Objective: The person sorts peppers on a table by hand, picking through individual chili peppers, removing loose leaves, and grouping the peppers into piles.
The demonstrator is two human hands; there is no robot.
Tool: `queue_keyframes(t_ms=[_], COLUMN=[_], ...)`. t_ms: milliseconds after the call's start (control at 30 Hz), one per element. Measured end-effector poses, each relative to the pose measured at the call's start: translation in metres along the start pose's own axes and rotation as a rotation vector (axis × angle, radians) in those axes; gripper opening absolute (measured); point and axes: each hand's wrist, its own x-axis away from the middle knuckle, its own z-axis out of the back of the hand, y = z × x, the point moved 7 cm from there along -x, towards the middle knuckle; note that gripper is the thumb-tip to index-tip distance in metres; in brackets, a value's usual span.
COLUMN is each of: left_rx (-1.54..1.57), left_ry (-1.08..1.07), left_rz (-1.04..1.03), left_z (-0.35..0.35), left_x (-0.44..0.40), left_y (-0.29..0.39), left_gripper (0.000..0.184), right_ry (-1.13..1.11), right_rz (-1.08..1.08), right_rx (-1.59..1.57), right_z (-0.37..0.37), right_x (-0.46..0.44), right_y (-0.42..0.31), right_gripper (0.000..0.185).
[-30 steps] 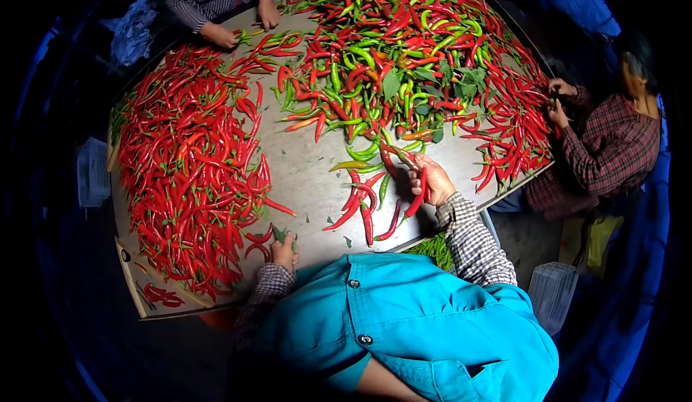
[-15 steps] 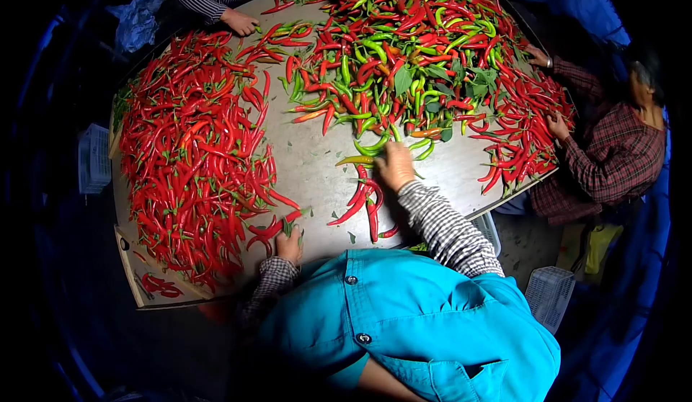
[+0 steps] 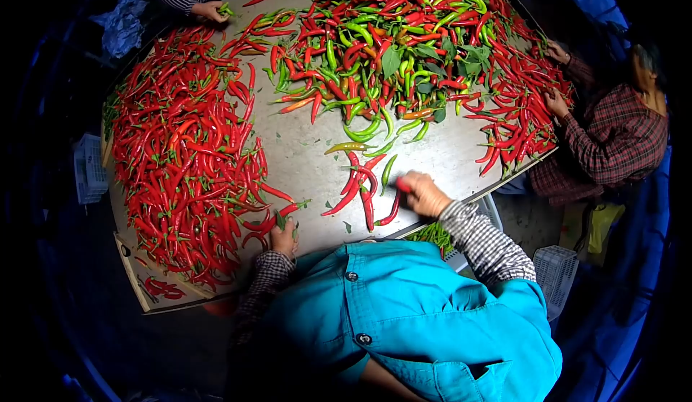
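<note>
My left hand (image 3: 284, 238) is at the table's near edge, beside the pile of red chili peppers (image 3: 176, 139). Its fingers are curled, with a dark green leaf (image 3: 280, 220) at their tips. Farther right, my right hand (image 3: 428, 197) is slightly blurred, its fingers closed on a red chili pepper (image 3: 404, 184). In front of it lie a green chili pepper (image 3: 388, 173), several red chili peppers (image 3: 367, 204) and a yellowish-green chili pepper (image 3: 349, 147). Beyond them is a mixed heap of red and green chili peppers (image 3: 382, 45) with leaves.
A co-worker in a plaid shirt (image 3: 620, 139) has both hands at the red peppers on the right. Another person's hand (image 3: 209, 11) at the far left holds something green. Below the near edge, a crate (image 3: 492, 213) stands by green peppers; another crate (image 3: 555, 276) stands right.
My right hand has moved back toward me and right from the mixed heap, leaving a green chili pepper on the table. The left hand stays near its place. The far co-worker's hand has lifted something green.
</note>
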Motion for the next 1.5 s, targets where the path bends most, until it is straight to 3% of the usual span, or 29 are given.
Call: queue_keyframes(t_ms=[200,267,300,333,400,433,467,533,633,867,1067,1133,1200,1267,1300,1333,1400,1467,1500], left_rx=[0.024,0.024,0.035,0.047,0.058,0.062,0.065,0.057,0.038,0.065,0.039,-0.306,-0.464,-0.715,-0.615,-0.618,-0.867,-0.896,-0.913], left_ry=[0.004,0.01,-0.009,-0.029,-0.033,-0.039,-0.038,-0.005,-0.007,-0.069,-0.076,0.064,-0.03,-0.213,-0.387,-0.384,-0.603,-0.619,-0.601], left_rz=[0.014,0.033,0.015,-0.004,0.005,0.013,0.012,-0.015,-0.007,-0.002,-0.04,-0.608,-0.604,-0.756,-0.687,-0.686,-0.606,-0.609,-0.602], left_z=[0.002,0.004,0.003,0.001,0.002,0.001,0.001,0.002,0.004,0.001,0.003,0.005,-0.003,-0.021,-0.032,-0.035,-0.05,-0.055,-0.054], left_x=[0.0,-0.001,-0.002,-0.002,-0.002,-0.002,-0.002,-0.004,-0.005,-0.002,-0.01,-0.009,-0.001,0.018,0.042,0.038,0.035,0.033,0.027], left_y=[-0.001,-0.003,-0.003,-0.002,-0.003,-0.003,-0.003,-0.003,-0.005,-0.004,-0.018,-0.006,-0.019,-0.023,0.0,0.004,-0.005,-0.002,-0.006], left_gripper=[0.024,0.024,0.024,0.023,0.023,0.024,0.024,0.025,0.026,0.027,0.025,0.03,0.029,0.025,0.023,0.023,0.024,0.022,0.021], right_ry=[-0.2,-0.202,-0.277,-0.27,-0.098,0.076,0.155,0.112,-0.085,-0.062,0.018,0.09,0.05,0.07,0.099,0.13,0.205,0.332,0.2], right_rz=[-0.065,0.151,0.099,-0.099,-0.341,-0.306,-0.292,-0.337,-0.425,-0.482,-0.445,-0.383,-0.354,-0.284,-0.222,-0.161,0.024,0.179,0.172], right_rx=[0.127,0.102,0.021,-0.026,-0.333,-0.322,-0.256,-0.116,0.133,0.207,-0.035,-0.051,-0.153,-0.186,-0.215,-0.244,-0.256,-0.199,-0.279], right_z=[-0.047,-0.044,-0.045,-0.029,-0.016,-0.01,-0.016,-0.029,-0.051,-0.066,-0.086,-0.078,-0.074,-0.075,-0.075,-0.077,-0.084,-0.079,-0.089], right_x=[0.011,0.011,0.011,0.007,-0.003,-0.012,-0.021,-0.046,-0.072,-0.093,-0.102,-0.106,-0.114,-0.122,-0.127,-0.131,-0.142,-0.146,-0.146], right_y=[0.014,0.005,0.007,0.0,0.0,-0.004,-0.001,-0.011,-0.032,-0.032,-0.029,-0.035,-0.049,-0.067,-0.078,-0.089,-0.122,-0.147,-0.144], right_gripper=[0.038,0.036,0.031,0.025,0.023,0.024,0.026,0.04,0.073,0.073,0.066,0.057,0.046,0.044,0.042,0.04,0.047,0.047,0.048])
